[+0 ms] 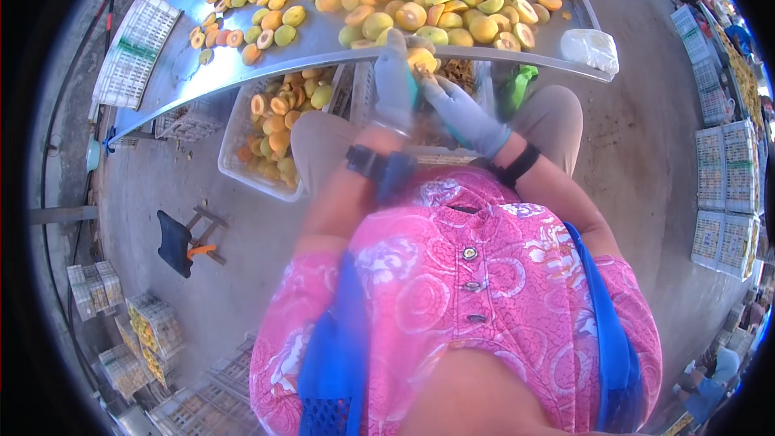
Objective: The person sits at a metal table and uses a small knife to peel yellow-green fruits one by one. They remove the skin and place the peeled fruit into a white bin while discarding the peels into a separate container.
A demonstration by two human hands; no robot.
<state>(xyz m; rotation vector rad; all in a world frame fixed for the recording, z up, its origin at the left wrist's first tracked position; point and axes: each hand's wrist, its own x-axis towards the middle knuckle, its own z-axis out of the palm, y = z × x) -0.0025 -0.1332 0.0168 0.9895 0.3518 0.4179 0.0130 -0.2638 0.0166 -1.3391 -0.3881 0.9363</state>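
Observation:
My left hand point(395, 82), in a grey glove with a teal palm, grips a yellow piece of stone fruit point(422, 60) at the table's near edge. At the lower side of that fruit, the gloved fingers of my right hand point(463, 110) are pinched together. Whether a small tool is between them is hidden. Just beyond my hands, a large heap of halved yellow stone fruit point(412, 15), probably peaches, covers part of the metal table point(321, 56). Under the edge, a crate point(485, 82) between my knees holds brown scraps.
Left of my knee stands a white crate point(227, 160) with fruit halves. A white plastic bundle point(590, 49) lies at the table's right corner, an upright white crate point(134, 51) at its left. A folding stool point(175, 244) is on the floor. Stacked crates point(726, 163) line the right.

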